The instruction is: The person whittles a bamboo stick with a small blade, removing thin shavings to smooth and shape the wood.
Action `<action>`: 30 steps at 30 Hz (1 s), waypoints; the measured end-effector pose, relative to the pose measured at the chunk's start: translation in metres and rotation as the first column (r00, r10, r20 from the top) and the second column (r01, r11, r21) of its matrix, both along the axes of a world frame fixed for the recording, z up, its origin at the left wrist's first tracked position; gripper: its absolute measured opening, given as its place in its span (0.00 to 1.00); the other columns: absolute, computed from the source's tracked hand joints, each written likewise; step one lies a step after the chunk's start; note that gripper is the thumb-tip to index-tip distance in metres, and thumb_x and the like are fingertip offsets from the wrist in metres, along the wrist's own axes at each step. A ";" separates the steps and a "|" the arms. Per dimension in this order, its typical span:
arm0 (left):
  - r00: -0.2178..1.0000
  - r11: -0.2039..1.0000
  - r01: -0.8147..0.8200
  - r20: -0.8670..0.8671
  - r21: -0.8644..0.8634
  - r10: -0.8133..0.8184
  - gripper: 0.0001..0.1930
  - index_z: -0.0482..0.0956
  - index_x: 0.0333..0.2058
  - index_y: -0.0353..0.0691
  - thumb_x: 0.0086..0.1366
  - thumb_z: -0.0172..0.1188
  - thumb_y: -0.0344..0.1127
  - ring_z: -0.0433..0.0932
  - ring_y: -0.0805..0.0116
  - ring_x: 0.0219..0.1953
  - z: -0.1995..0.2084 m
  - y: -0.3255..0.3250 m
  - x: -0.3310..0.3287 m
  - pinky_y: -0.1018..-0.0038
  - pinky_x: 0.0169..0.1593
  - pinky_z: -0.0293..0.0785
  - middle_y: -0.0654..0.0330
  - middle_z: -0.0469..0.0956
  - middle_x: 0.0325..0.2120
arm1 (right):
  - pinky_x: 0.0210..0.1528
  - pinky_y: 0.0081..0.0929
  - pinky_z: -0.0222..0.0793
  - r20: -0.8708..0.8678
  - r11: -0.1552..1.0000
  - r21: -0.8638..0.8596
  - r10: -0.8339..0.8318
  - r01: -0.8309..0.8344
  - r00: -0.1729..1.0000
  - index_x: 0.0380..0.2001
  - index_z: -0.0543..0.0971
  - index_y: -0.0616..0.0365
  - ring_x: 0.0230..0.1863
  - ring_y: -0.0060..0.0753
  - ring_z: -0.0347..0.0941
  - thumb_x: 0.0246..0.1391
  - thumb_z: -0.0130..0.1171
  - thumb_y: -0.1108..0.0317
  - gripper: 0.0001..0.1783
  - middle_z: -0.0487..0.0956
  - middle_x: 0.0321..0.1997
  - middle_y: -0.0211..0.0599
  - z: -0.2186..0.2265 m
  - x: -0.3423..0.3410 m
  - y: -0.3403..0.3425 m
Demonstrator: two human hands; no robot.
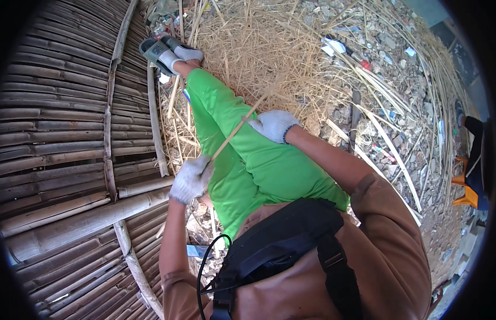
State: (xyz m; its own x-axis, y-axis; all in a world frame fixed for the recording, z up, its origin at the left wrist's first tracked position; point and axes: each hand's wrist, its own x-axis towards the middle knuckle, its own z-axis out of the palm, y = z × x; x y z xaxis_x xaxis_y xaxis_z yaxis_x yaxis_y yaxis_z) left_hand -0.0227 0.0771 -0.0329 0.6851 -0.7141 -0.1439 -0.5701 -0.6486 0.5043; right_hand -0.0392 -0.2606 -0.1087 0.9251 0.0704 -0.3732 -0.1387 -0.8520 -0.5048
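Observation:
A thin, pale bamboo strip (230, 137) slants across my thighs, over green trousers (269, 165). My left hand (192, 178), in a whitish knit glove, is closed around the strip's lower end beside my left thigh. Farther up the strip, my right hand (274, 126) wears a matching glove. Its fingers are curled in against the strip above my right thigh, and what they hold is hidden from this angle. Past the right hand, the strip's far end runs out over the shavings and looks blurred.
Bamboo slat panels (56, 122) line my left side. A heap of straw-coloured shavings (258, 53) lies beyond my outstretched legs. Long split strips (389, 141) lie on rubble at right. Near the right edge are an orange plastic stool (465, 192) and a dark-clothed person (476, 160).

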 end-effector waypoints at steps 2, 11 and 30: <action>0.998 0.994 0.048 0.037 -0.101 -0.044 0.06 0.79 0.39 0.35 0.74 0.62 0.32 0.83 0.39 0.29 -0.007 -0.014 0.008 0.54 0.34 0.78 0.42 0.78 0.28 | 0.58 0.60 0.81 -0.005 1.000 0.001 -0.008 0.008 1.000 0.43 0.90 0.59 0.50 0.64 0.88 0.76 0.31 0.24 0.51 0.90 0.46 0.59 0.001 -0.001 0.000; 0.999 1.000 0.004 0.043 -0.010 -0.004 0.05 0.80 0.38 0.35 0.75 0.62 0.31 0.81 0.41 0.28 0.042 0.069 -0.053 0.53 0.33 0.77 0.43 0.77 0.26 | 0.58 0.59 0.81 -0.053 0.997 0.022 -0.074 0.076 0.996 0.46 0.90 0.59 0.51 0.65 0.87 0.76 0.34 0.28 0.47 0.89 0.48 0.61 -0.008 -0.006 -0.013; 0.997 0.995 0.083 0.011 -0.053 -0.082 0.08 0.81 0.41 0.35 0.76 0.63 0.34 0.83 0.41 0.29 -0.012 -0.004 0.018 0.54 0.34 0.78 0.42 0.78 0.27 | 0.59 0.61 0.81 -0.035 1.000 0.000 -0.011 0.011 0.999 0.45 0.91 0.59 0.51 0.66 0.87 0.76 0.35 0.29 0.46 0.89 0.48 0.60 0.001 0.004 -0.001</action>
State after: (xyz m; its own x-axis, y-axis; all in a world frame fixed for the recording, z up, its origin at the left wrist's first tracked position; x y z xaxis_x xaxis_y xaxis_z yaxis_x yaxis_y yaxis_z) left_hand -0.0051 0.0731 -0.0445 0.6247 -0.7747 -0.0980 -0.6252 -0.5715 0.5316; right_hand -0.0350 -0.2616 -0.1076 0.9120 0.0599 -0.4058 -0.1662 -0.8504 -0.4991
